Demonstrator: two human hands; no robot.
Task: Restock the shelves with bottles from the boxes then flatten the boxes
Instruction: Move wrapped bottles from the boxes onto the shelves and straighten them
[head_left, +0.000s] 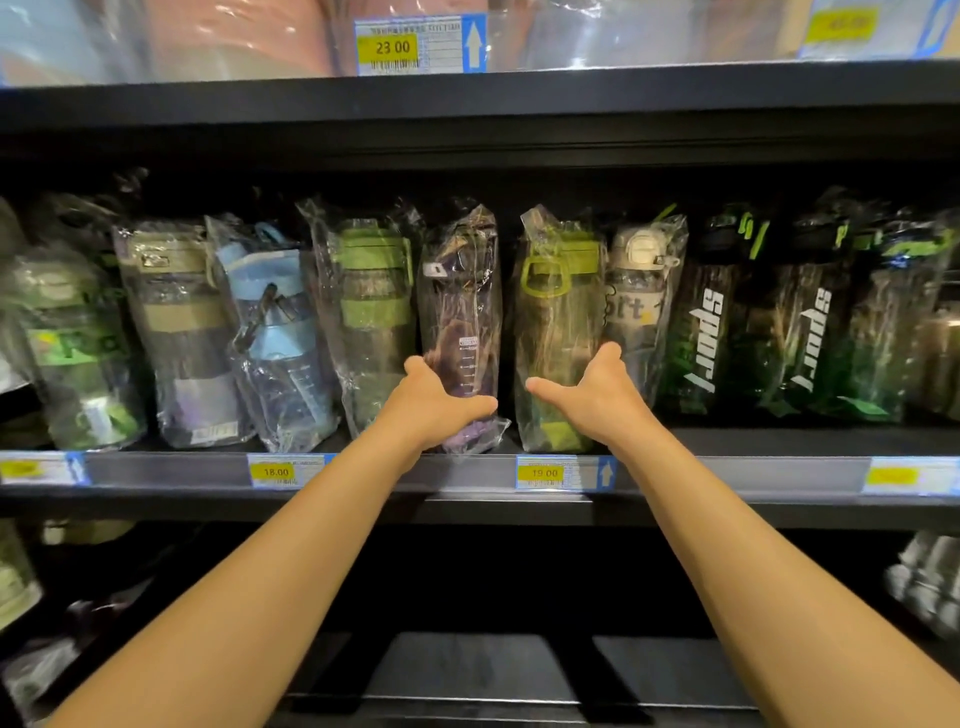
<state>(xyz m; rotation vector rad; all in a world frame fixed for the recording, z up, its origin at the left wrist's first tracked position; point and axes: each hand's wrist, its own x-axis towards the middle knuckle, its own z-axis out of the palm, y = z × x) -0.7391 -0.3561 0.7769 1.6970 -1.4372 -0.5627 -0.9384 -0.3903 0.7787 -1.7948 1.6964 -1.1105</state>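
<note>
Restocking, we judge: left hand (436, 410) curls its fingers round the wrapped purple bottle (462, 312) on the middle shelf (467, 470), right hand (597, 400) open beside the green bottle (558, 322); next, seat it upright and release

Shop aisle, plainly: yellow price labels (540, 473) clipped along the middle shelf (156, 467) front rail, plastic-bagged sport bottles (701, 338) ranked on it, another price tag (393, 48) above.

purple bottle (460, 332) | olive-green bottle (558, 322) | black shelf (727, 441)
</note>
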